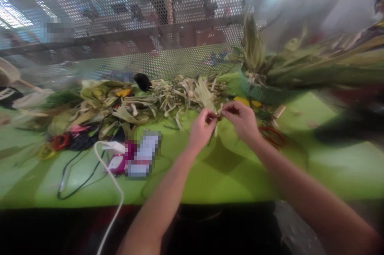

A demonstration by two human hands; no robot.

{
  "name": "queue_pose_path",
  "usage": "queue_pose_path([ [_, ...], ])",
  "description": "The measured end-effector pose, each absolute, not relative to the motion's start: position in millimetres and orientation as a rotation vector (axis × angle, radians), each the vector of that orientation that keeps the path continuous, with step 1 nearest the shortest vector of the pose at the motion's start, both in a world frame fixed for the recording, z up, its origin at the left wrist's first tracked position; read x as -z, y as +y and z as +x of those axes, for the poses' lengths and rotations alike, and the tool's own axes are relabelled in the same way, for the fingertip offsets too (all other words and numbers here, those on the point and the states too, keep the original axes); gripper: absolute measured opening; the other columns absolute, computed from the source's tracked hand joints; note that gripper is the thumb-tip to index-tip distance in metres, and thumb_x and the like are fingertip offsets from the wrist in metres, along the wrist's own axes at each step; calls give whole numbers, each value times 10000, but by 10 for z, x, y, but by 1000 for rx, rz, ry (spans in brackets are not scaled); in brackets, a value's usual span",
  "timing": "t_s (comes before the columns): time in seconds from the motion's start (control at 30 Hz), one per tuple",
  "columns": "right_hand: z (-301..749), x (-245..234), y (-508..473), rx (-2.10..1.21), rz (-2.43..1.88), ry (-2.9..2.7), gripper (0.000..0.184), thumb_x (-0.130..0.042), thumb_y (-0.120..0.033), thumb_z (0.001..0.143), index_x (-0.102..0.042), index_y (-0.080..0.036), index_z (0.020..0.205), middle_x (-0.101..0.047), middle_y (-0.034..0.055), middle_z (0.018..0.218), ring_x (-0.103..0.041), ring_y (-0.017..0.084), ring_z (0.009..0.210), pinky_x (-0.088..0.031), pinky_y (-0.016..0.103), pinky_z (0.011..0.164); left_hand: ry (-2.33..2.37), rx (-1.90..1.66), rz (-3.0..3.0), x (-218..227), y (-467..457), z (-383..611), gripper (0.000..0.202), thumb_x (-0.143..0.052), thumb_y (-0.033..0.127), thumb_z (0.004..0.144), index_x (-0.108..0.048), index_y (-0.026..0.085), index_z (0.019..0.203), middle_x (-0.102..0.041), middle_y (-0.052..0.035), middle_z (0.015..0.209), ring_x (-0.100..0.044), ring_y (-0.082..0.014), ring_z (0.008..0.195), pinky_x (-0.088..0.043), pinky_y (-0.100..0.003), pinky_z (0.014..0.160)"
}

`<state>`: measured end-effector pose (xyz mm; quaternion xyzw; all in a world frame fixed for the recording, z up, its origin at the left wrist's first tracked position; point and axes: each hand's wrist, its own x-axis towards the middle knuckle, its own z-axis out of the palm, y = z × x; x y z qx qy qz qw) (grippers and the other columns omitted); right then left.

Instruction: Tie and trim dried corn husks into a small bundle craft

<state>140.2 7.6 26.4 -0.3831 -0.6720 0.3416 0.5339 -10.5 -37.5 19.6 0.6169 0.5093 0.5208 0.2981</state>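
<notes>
My left hand (201, 130) and my right hand (241, 119) meet above the green table (228, 175), fingers pinched together on a thin strip of dried corn husk (218, 118) held between them. A loose end of the strip hangs down below the fingers. Just behind the hands lies a heap of pale dried husk strips (183, 97). The picture is blurred, so finer detail of the strip is unclear.
Green corn husks (90, 103) are piled at the left and a large bundle (300, 69) at the right. Red and yellow rings (57, 145), a pink device (118, 161), a white cable (111, 175) and black cord lie left. Red scissors (271, 135) rest right. A perforated metal screen (150, 27) stands behind.
</notes>
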Motion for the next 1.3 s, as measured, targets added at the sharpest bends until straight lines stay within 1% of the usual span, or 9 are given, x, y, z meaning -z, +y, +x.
queue_pose_path([
  [0.2, 1426, -290, 113, -913, -919, -1535, 40, -669, -228, 772, -669, -192, 791, -684, 22, 788, -612, 153, 712, -506, 303, 687, 1289, -1379, 1524, -207, -383, -117, 54, -565, 207, 829, -519, 187, 847, -572, -4, 822, -541, -119, 771, -424, -240, 720],
  [0.33, 1431, -328, 58, -768, -874, -1675, 78, -660, -252, 812, -688, -198, 860, -690, 34, 851, -632, 165, 761, -526, 318, 726, 1266, -1406, 1460, -212, -372, -134, 63, -570, 187, 806, -511, 186, 829, -552, 6, 791, -525, -110, 741, -421, -233, 702],
  [0.47, 1425, -368, 4, -584, -834, -1810, 74, -669, -211, 816, -694, -207, 886, -680, 42, 880, -634, 177, 805, -532, 332, 748, 1248, -1420, 1417, -223, -371, -135, 67, -566, 181, 796, -504, 187, 819, -535, 19, 776, -509, -99, 720, -415, -226, 692],
  [0.57, 1418, -362, 2, -534, -812, -1847, 73, -682, -191, 806, -682, -208, 878, -672, 49, 893, -630, 185, 816, -534, 338, 743, 1264, -1428, 1398, -229, -375, -130, 69, -566, 195, 792, -504, 190, 822, -536, 21, 779, -507, -97, 722, -414, -223, 691],
  [0.67, 1409, -334, 23, -516, -815, -1850, 47, -686, -184, 799, -662, -209, 832, -661, 46, 883, -618, 183, 800, -528, 337, 729, 1281, -1423, 1387, -226, -371, -126, 80, -580, 219, 790, -518, 189, 832, -554, 17, 781, -521, -101, 729, -423, -227, 701],
  [0.8, 1399, -297, 61, -580, -819, -1824, 38, -678, -196, 797, -641, -206, 793, -648, 35, 874, -608, 177, 813, -518, 328, 733, 1261, -1432, 1382, -209, -350, -122, 154, -637, 271, 784, -562, 181, 883, -611, -12, 844, -563, -118, 778, -448, -245, 742],
  [0.9, 1395, -279, 81, -670, -837, -1788, 48, -674, -226, 794, -633, -203, 785, -629, 26, 855, -590, 166, 783, -511, 315, 711, 1265, -1450, 1402, -202, -339, -123, 178, -663, 278, 782, -576, 176, 900, -631, -28, 864, -580, -128, 804, -461, -258, 772],
  [1.13, 1398, -232, 98, -865, -839, -1691, 92, -687, -261, 785, -623, -196, 799, -614, 12, 805, -586, 153, 749, -494, 311, 713, 1244, -1443, 1390, -206, -349, -119, 109, -611, 257, 839, -561, 173, 888, -633, -30, 854, -605, -133, 808, -471, -272, 793],
  [1.3, 1403, -267, 92, -951, -878, -1599, 97, -687, -245, 768, -603, -198, 775, -617, -5, 743, -579, 142, 686, -484, 295, 662, 1240, -1415, 1387, -199, -350, -115, 91, -593, 245, 858, -533, 178, 872, -608, -19, 838, -583, -127, 803, -456, -258, 767],
])
